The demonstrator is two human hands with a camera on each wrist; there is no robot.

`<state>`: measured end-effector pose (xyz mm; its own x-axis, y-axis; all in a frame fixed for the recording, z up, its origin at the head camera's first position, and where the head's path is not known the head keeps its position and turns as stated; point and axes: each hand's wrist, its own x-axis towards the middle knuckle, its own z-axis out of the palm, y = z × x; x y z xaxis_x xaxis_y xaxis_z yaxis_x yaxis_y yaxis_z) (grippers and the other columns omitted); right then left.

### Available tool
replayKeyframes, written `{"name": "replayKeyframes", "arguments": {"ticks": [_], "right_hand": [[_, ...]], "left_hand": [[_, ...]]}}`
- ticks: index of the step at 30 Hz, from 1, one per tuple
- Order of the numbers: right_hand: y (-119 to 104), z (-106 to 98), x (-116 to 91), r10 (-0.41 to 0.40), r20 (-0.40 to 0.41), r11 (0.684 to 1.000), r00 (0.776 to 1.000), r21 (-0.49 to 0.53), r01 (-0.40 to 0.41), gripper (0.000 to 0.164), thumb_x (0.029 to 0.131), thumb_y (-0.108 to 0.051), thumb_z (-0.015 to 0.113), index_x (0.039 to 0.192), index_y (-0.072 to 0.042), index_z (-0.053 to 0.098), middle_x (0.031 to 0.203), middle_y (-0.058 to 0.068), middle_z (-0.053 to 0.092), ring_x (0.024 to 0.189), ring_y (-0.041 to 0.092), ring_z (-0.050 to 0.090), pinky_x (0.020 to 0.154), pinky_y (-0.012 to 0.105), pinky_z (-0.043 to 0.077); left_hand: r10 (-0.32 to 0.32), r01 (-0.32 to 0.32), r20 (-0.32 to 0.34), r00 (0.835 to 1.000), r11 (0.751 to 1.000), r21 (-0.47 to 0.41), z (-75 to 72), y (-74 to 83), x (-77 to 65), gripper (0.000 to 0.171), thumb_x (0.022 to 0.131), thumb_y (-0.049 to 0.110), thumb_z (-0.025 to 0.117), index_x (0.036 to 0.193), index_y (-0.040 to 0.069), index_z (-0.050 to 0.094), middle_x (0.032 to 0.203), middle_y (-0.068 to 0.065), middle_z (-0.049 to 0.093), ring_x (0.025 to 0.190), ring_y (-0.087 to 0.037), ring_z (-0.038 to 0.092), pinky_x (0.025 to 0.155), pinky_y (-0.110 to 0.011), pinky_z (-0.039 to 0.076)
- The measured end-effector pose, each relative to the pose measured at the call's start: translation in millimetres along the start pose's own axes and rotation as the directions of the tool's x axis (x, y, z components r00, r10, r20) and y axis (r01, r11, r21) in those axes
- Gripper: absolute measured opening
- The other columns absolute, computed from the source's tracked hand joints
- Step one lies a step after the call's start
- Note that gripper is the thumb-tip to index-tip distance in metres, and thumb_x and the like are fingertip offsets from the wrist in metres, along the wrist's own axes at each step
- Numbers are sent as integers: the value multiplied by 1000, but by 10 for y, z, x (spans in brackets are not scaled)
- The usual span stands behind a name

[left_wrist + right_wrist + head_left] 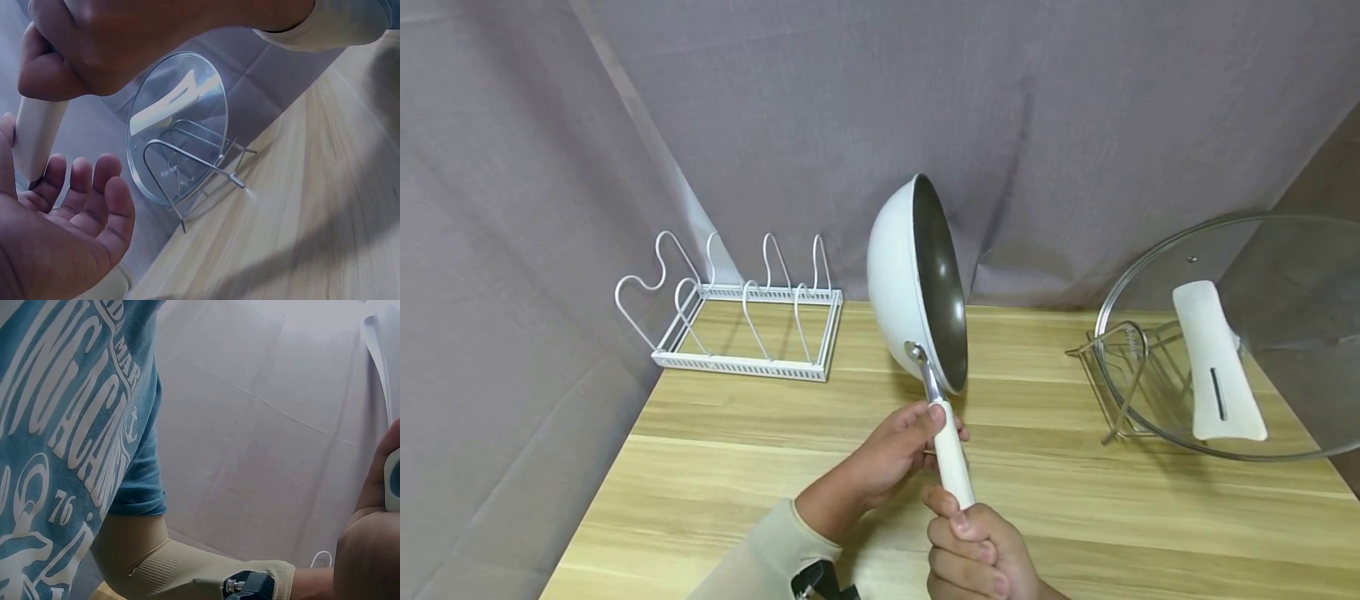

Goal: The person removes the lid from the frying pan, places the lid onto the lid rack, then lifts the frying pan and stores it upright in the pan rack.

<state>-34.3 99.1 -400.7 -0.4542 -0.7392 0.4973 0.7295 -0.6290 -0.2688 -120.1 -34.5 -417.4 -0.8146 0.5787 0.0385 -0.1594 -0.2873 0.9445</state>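
A white wok pan with a dark inside is held up on its side above the table, its opening facing right. My right hand grips the end of its cream handle, fingers wrapped around it. Nearer the pan, my left hand holds the same handle, thumb on top and the other fingers behind. In the left wrist view, the left hand has its fingers loosely bent beside the handle. The right wrist view shows only part of the right hand around the handle's end.
A white wire rack with several upright loops stands at the back left of the wooden table. At the right, a glass lid with a cream handle leans in a metal stand. Grey cloth hangs behind.
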Motion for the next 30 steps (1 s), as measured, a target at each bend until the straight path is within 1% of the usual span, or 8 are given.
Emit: {"name": "replayKeyframes", "arguments": {"ticks": [5,11,14,18,21,25,30], "right_hand": [[-4,-24,28,9,63,999,998,38,-11,23,104,-12,38,115,-21,56,60,-14,32,39,-2,28,33,13,18],[-20,-40,57,10,107,999,994,49,-15,20,105,-13,39,117,-21,54,60,-14,33,38,-2,29,34,14,20],[-21,-40,75,13,121,999,993,44,-19,19,105,-13,40,116,-21,53,60,-14,33,37,-1,28,34,14,20],[-24,-53,89,23,140,999,990,29,-27,18,104,-13,39,115,-22,51,60,-13,32,36,0,28,35,15,21],[-26,-63,86,27,142,999,989,24,-30,18,104,-13,39,114,-22,51,60,-14,32,36,0,28,35,15,21],[-28,-61,82,27,135,999,990,20,-30,19,105,-13,39,115,-23,52,60,-14,32,36,-1,28,35,15,21],[-35,-42,92,26,130,1000,991,7,-28,20,105,-14,39,116,-22,52,60,-13,32,36,0,27,36,15,20]], "left_hand": [[11,-10,23,1000,999,-38,2,2,0,49,108,46,47,107,-2,58,107,-2,64,87,-15,69,74,-29,54],[-2,2,15,1000,999,-37,10,14,-7,50,106,48,50,107,-1,58,107,-3,65,87,-15,69,74,-29,54],[-25,25,5,1000,999,-45,21,27,-14,42,107,44,51,107,3,59,106,-1,64,87,-16,69,75,-30,55],[-67,67,0,998,995,-75,36,39,-20,27,107,37,53,104,11,59,101,-2,64,89,-18,69,77,-32,57],[-76,75,-6,997,995,-69,43,45,-19,22,107,33,54,102,12,59,96,-1,66,88,-17,69,76,-31,56],[-74,73,-29,997,996,-47,38,56,-15,23,105,33,58,101,11,60,89,1,68,83,-14,66,75,-31,55],[-92,90,-56,994,996,-29,30,81,-9,17,104,28,61,100,11,62,86,2,67,81,-12,63,78,-32,54]]}}
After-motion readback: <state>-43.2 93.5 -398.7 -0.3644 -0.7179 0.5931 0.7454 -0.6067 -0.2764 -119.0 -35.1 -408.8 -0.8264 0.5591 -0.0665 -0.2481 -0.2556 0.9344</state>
